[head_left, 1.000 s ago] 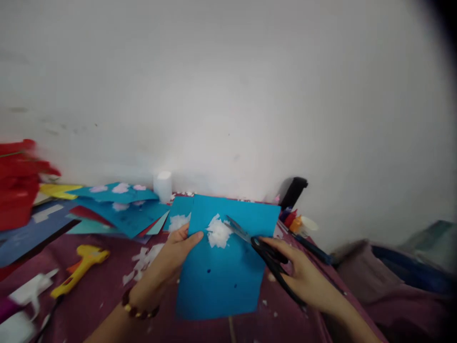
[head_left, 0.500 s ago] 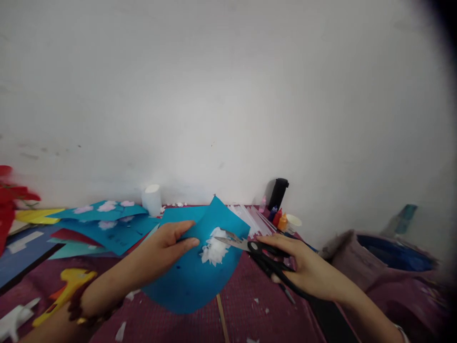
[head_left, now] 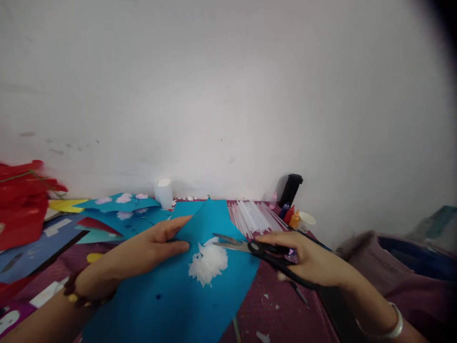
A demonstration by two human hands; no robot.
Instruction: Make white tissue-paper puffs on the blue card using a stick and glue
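My left hand (head_left: 150, 247) pinches the upper edge of a blue paper sheet (head_left: 167, 300), thumb on top and fingers behind. A white tissue tuft (head_left: 208, 263) is stuck on the sheet's middle. My right hand (head_left: 307, 261) grips black-handled scissors (head_left: 264, 250). Their blades point left and lie just above the white tuft, slightly parted.
More blue sheets with white and pink tufts (head_left: 121, 209), a red paper pile (head_left: 21, 200) and dark blue card (head_left: 28, 243) lie at the left. A white roll (head_left: 164, 192), white strips (head_left: 253, 216), a black bottle (head_left: 290, 189) and small paint bottles (head_left: 291, 216) stand by the wall. Paper scraps dot the maroon mat (head_left: 278, 309).
The blue sheet has turned and now lies with a corner pointing away; my left hand shifted along its edge. The scissors stayed by the white tuft.
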